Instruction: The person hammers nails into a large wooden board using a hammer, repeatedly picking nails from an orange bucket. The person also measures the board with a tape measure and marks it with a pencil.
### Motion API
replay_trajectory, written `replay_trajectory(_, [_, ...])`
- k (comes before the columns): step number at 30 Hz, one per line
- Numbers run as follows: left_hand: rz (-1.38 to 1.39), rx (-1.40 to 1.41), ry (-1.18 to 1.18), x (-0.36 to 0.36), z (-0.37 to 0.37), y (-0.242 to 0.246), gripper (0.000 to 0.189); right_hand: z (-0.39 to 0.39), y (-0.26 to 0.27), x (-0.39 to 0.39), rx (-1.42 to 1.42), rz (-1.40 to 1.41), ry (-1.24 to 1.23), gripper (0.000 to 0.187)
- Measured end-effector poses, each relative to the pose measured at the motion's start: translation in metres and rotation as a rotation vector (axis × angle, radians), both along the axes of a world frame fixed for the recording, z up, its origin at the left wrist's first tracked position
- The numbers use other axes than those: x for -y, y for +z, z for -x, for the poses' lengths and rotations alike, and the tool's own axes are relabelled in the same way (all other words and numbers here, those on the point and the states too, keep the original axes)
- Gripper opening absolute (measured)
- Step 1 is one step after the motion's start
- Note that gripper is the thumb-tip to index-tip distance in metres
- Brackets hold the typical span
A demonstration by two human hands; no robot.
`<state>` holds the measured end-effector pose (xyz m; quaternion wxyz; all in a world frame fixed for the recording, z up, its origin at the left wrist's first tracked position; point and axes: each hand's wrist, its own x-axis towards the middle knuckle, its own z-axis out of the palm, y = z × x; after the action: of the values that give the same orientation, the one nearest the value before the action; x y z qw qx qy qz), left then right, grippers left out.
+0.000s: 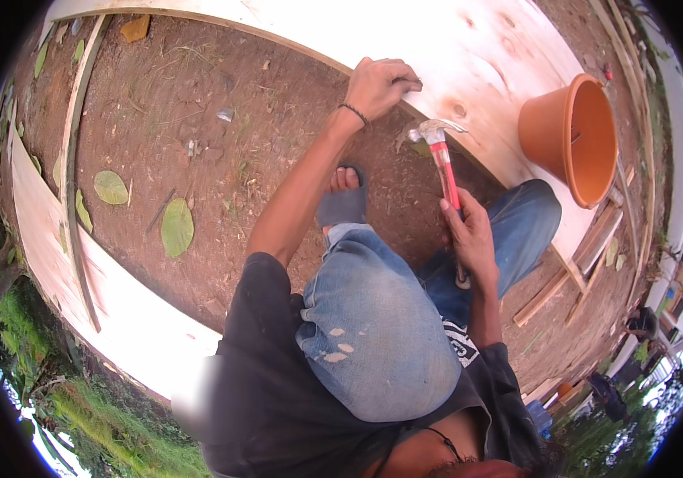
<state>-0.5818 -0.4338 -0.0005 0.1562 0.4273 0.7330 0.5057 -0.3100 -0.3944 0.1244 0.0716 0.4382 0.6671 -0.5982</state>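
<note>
My left hand (pixel 382 86) is at the near edge of a pale plywood sheet (pixel 329 27), its fingers curled and pinched together. A small dark spot shows at the fingertips; whether it is a held thing is too small to tell. In my right hand (pixel 471 233) is a claw hammer (pixel 446 170) with a red handle, gripped low on the shaft. The steel head points up, just short of the plywood's edge and below my left hand. An orange plastic bucket (pixel 547 134) stands on the sheet to the right, with something small and dark inside.
My bent knee (pixel 377 334) and sandalled foot (pixel 343 200) are between my arms. A second plywood panel (pixel 132 310) with a wooden batten (pixel 69 143) lies left. Timber strips (pixel 592 257) lie at right on bare soil (pixel 168 119). A person (pixel 609 395) is in the background.
</note>
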Motion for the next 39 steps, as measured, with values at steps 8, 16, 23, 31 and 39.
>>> replay_trajectory(8, [0.025, 0.043, -0.021, -0.002, 0.0, 0.001, 0.008, 0.044, -0.02, -0.019, -0.355, -0.558, -0.039, 0.026])
replay_trajectory(16, [0.046, 0.098, -0.036, 0.001, 0.0, 0.003, 0.007, 0.056, -0.019, -0.018, -0.171, -0.733, 0.145, 0.028])
replay_trajectory(23, [0.037, 0.068, -0.044, 0.0, -0.001, 0.005, 0.007, 0.05, -0.008, -0.016, -0.326, -0.795, 0.011, 0.026])
replay_trajectory(31, [0.029, -0.004, -0.058, 0.001, 0.005, 0.004, 0.009, 0.058, 0.011, -0.022, -0.324, -0.754, 0.026, 0.024])
replay_trajectory(39, [-0.083, 0.175, 0.359, 0.041, -0.003, 0.005, 0.044, 0.048, -0.014, -0.022, -0.256, -0.712, 0.104, 0.022])
